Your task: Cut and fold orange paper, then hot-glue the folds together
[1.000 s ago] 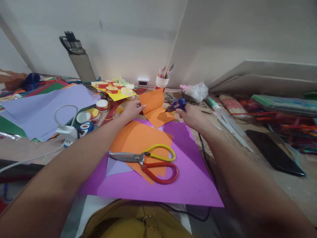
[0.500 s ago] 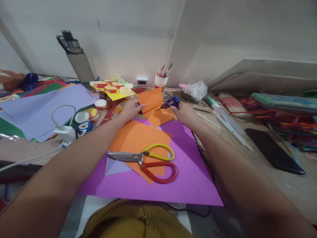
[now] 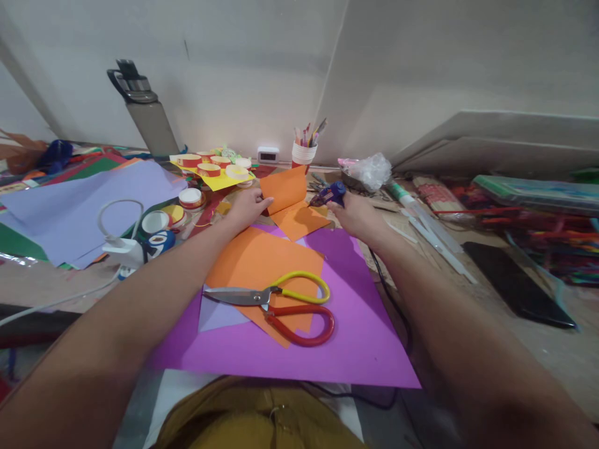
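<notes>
The only view came from the wearer's head, facing forward and down over the table (image 3: pixel 555 365). The brown clothing (image 3: pixel 262 418) sat closest, at the bottom edge, with the scissors (image 3: pixel 269 296) at near range. The left hand (image 3: pixel 250 207) and right hand (image 3: pixel 353 215) lay farther out, around mid-picture, and the wall (image 3: pixel 262 75) closed off the top.

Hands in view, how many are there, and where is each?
2: the left hand at the left edge of the folded orange paper, the right hand around the blue glue gun.
</notes>
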`<state>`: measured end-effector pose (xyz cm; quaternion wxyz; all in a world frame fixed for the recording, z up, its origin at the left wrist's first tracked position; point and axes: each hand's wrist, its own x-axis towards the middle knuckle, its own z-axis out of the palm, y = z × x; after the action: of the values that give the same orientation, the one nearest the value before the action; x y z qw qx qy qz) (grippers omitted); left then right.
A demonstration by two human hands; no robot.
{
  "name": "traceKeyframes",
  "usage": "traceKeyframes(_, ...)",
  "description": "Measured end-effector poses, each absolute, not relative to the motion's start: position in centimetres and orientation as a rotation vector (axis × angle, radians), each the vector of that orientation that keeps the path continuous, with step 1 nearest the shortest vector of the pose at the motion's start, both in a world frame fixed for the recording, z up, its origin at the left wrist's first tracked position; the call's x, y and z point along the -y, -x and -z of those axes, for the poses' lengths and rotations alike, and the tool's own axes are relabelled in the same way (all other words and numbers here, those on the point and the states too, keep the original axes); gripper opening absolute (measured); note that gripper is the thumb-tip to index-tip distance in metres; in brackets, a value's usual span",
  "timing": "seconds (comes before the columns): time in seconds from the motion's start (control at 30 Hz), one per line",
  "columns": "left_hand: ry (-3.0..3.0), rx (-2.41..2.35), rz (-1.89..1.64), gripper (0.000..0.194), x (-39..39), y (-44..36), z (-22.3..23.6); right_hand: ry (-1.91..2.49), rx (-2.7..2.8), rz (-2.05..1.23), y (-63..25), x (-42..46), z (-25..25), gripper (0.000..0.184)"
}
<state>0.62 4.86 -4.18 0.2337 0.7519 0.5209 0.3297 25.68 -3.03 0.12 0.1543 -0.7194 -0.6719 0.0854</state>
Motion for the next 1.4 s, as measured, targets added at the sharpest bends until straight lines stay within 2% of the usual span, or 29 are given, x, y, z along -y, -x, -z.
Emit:
traceKeyframes(0.33,-2.093,-1.478,-0.855,0.022,-4.5,-0.8,3.7,2.078,1.933,-0.252,-25.6,3.0,-0.5,0.032)
traceKeyframes(0.9,-2.075,-1.425,-0.860,0.019,-4.6,-0.8,3.9,2.196,1.983,-0.227,-25.5,4.4,-1.7,0.038)
traceKeyframes(1.3,-2.123,-1.416,-0.870,0.020,-4.9,-0.7,4.2,2.143,2.022,-0.204,-25.0,5.1,-1.7,0.032)
traceKeyframes(1.4,-2.101,-1.409,-0.858,0.021,-4.7,-0.8,4.0,2.068,2.055,-0.289,-24.7,5.3,-1.6,0.030)
